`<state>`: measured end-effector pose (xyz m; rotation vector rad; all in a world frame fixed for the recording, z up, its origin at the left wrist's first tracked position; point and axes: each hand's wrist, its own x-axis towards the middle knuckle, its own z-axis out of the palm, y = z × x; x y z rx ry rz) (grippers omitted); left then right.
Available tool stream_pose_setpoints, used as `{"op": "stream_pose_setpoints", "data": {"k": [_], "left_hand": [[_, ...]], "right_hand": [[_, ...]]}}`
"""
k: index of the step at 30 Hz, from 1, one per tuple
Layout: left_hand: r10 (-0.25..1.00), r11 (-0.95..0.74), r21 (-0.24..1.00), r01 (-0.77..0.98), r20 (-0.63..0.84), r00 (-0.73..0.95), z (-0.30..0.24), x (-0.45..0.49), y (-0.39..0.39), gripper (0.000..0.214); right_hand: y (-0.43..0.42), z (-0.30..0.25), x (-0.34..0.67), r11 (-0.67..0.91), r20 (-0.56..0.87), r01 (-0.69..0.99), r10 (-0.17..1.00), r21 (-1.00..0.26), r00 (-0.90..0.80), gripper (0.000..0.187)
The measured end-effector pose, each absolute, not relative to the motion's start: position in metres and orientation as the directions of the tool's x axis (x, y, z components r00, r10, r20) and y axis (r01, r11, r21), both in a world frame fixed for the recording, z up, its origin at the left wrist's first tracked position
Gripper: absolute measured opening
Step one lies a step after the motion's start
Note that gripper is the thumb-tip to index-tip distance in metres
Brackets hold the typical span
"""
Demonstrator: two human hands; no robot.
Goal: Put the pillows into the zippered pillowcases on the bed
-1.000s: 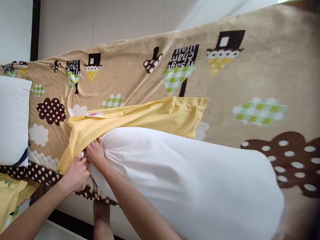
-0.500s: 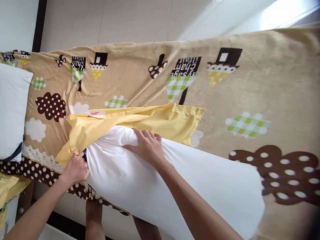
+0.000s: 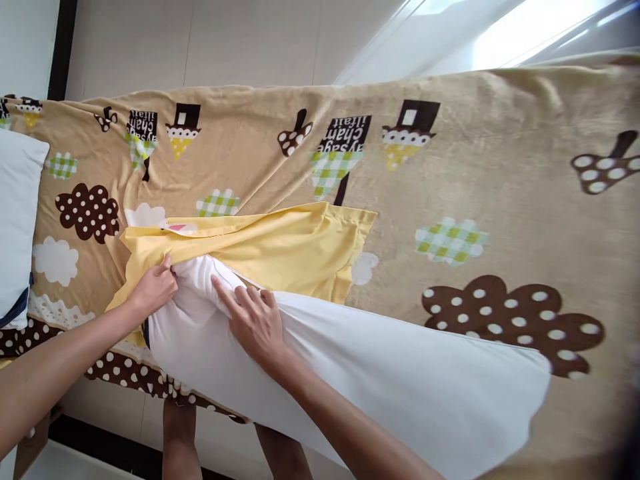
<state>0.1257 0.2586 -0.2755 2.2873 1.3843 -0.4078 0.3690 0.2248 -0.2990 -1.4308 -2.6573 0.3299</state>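
Note:
A long white pillow lies across the near side of a bed, its left end inside the mouth of a yellow pillowcase. My left hand is closed on the yellow pillowcase's edge at the pillow's left end. My right hand lies on top of the white pillow near that opening, fingers stretched out and pressing the fabric. The rest of the pillowcase lies rumpled on the bed behind the pillow.
The bed is covered by a tan blanket printed with dotted brown clouds and checked shapes. A second white pillow lies at the left end. My bare legs stand on the floor at the bed's near edge.
My right hand moved from the pillow's left end to its top, then slid back left toward the opening. My left hand rose, lifting the pillowcase edge. The pillow's left end went further into the case.

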Motion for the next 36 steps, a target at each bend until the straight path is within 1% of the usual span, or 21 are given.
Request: {"op": "stream_pose_setpoints", "data": {"k": [2, 4, 6, 7, 8, 10, 12, 14, 16, 18, 19, 21, 23, 25, 26, 28, 30, 33, 34, 36], "left_hand": [[0.700, -0.602, 0.092, 0.793, -0.417, 0.580, -0.266, 0.126, 0.262, 0.045], [0.612, -0.775, -0.052, 0.630, -0.308, 0.728, -0.256, 0.128, 0.265, 0.038], [0.528, -0.846, -0.201, 0.495, -0.177, 0.831, -0.249, 0.134, 0.270, 0.033], [0.489, -0.858, -0.247, 0.451, -0.123, 0.864, -0.246, 0.140, 0.272, 0.032], [0.455, -0.868, -0.266, 0.420, -0.084, 0.887, -0.243, 0.146, 0.274, 0.031], [0.416, -0.888, -0.241, 0.391, -0.063, 0.907, -0.240, 0.158, 0.274, 0.031], [0.429, -0.896, -0.171, 0.410, -0.095, 0.898, -0.238, 0.166, 0.270, 0.032], [0.490, -0.871, -0.112, 0.479, -0.115, 0.864, -0.237, 0.167, 0.265, 0.030], [0.566, -0.824, -0.080, 0.561, -0.086, 0.820, -0.240, 0.161, 0.263, 0.031], [0.678, -0.732, -0.104, 0.674, -0.007, 0.735, -0.247, 0.156, 0.263, 0.044], [0.750, -0.653, -0.131, 0.746, 0.033, 0.661, -0.252, 0.156, 0.265, 0.048], [0.879, -0.456, -0.168, 0.874, 0.066, 0.471, -0.267, 0.163, 0.269, 0.043], [0.951, -0.304, -0.140, 0.942, 0.005, 0.308, -0.283, 0.178, 0.274, 0.031], [0.969, -0.238, -0.066, 0.969, -0.085, 0.232, -0.299, 0.197, 0.280, 0.023], [0.972, -0.210, -0.030, 0.977, -0.115, 0.205, -0.304, 0.205, 0.284, 0.021], [0.976, -0.156, 0.040, 0.987, -0.148, 0.160, -0.310, 0.218, 0.290, 0.021], [0.976, -0.160, 0.140, 0.977, -0.127, 0.178, -0.308, 0.229, 0.291, 0.025], [0.948, -0.312, 0.293, 0.904, 0.027, 0.318, -0.298, 0.247, 0.284, 0.027], [0.931, -0.362, 0.315, 0.877, 0.076, 0.357, -0.296, 0.253, 0.280, 0.027], [0.916, -0.400, 0.306, 0.864, 0.116, 0.383, -0.294, 0.261, 0.270, 0.027]], "right_hand": [[0.219, -0.291, 0.358, 0.568, 0.009, 0.792, 0.814, -0.223, -0.581, 0.064], [0.218, -0.286, 0.347, 0.591, 0.029, 0.778, 0.800, -0.215, -0.600, 0.059], [0.226, -0.287, 0.336, 0.599, 0.029, 0.768, 0.792, -0.227, -0.609, 0.052], [0.233, -0.289, 0.332, 0.595, 0.010, 0.766, 0.791, -0.244, -0.611, 0.047], [0.242, -0.294, 0.330, 0.586, -0.021, 0.764, 0.790, -0.270, -0.613, 0.042], [0.264, -0.306, 0.329, 0.539, -0.106, 0.778, 0.796, -0.324, -0.596, 0.031], [0.283, -0.317, 0.334, 0.475, -0.165, 0.805, 0.816, -0.354, -0.554, 0.023], [0.294, -0.322, 0.345, 0.440, -0.136, 0.815, 0.844, -0.376, -0.518, 0.020], [0.294, -0.319, 0.362, 0.445, -0.056, 0.792, 0.857, -0.417, -0.512, 0.030], [0.289, -0.313, 0.387, 0.462, -0.002, 0.748, 0.850, -0.477, -0.526, 0.041], [0.286, -0.311, 0.402, 0.451, 0.000, 0.739, 0.853, -0.500, -0.522, 0.046], [0.283, -0.313, 0.435, 0.374, -0.053, 0.773, 0.885, -0.512, -0.463, 0.059], [0.284, -0.321, 0.465, 0.246, -0.170, 0.843, 0.916, -0.478, -0.364, 0.066], [0.287, -0.330, 0.481, 0.166, -0.275, 0.875, 0.908, -0.455, -0.315, 0.057], [0.287, -0.332, 0.484, 0.156, -0.297, 0.873, 0.900, -0.462, -0.318, 0.052], [0.284, -0.330, 0.476, 0.179, -0.268, 0.848, 0.898, -0.499, -0.348, 0.048], [0.281, -0.319, 0.458, 0.244, -0.189, 0.815, 0.901, -0.526, -0.391, 0.046], [0.290, -0.302, 0.431, 0.357, -0.100, 0.798, 0.884, -0.485, -0.457, 0.034], [0.298, -0.300, 0.425, 0.374, -0.089, 0.813, 0.886, -0.447, -0.456, 0.030], [0.316, -0.301, 0.420, 0.350, -0.082, 0.868, 0.912, -0.353, -0.401, 0.026]]}}
